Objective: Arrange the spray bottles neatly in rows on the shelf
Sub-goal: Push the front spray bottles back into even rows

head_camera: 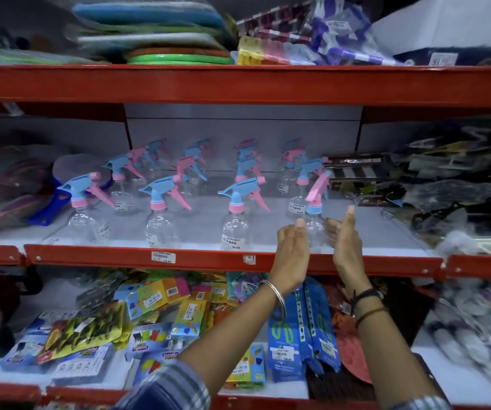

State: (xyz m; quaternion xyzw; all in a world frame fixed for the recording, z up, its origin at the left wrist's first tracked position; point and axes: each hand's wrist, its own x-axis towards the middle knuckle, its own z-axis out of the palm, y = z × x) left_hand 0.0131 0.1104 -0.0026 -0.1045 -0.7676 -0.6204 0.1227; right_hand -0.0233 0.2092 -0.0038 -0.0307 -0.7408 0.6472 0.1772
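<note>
Several clear spray bottles with blue and pink trigger heads stand in rows on the middle shelf (197, 232). The front row holds a bottle at the left (86, 220), one in the middle (161, 223), another (235, 226) to its right, and a rightmost bottle (315, 223) with a pink trigger and blue collar. My left hand (293, 250) and my right hand (346, 241) flank that rightmost bottle, palms facing each other, fingers straight. Whether either hand touches the bottle is unclear. More bottles stand behind in rows.
The red shelf lip (208, 257) runs under my wrists. Dark packaged goods (445, 184) crowd the shelf's right end, and round pads (16, 184) its left. Colourful packets (161, 321) fill the lower shelf. Stacked mats (155, 34) lie on the upper shelf.
</note>
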